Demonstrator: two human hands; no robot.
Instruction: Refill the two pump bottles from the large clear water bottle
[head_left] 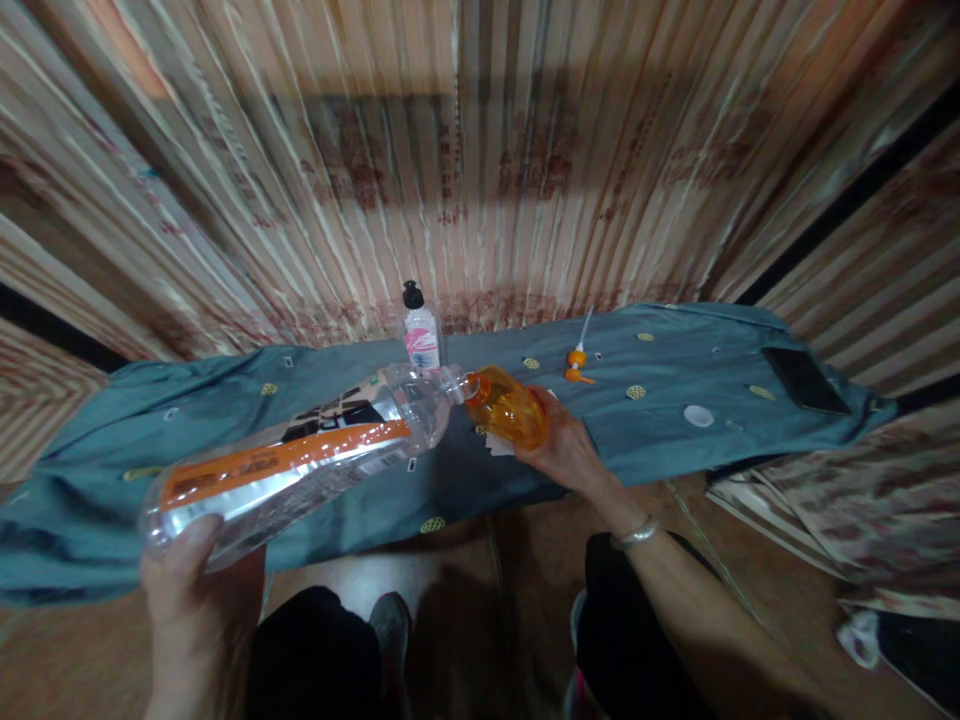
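Note:
My left hand (196,575) grips the base of a large clear plastic bottle (360,425) with an orange, silver and black label. The bottle lies nearly level, its neck pointing right. My right hand (562,445) is closed round the lower end of an orange translucent bottle (508,408), tilted with its mouth to the left. The two mouths meet or nearly meet; whether liquid passes between them I cannot tell. Behind them stands a small clear bottle (421,335) with a black cap and a pink and white label.
A teal patterned cloth (315,370) covers the narrow table. To the right lie an orange pump head (576,360) with a tube, a round whitish disc (698,416) and a dark flat object (806,380). Pale paper (501,445) shows under the orange bottle. Striped curtains hang behind.

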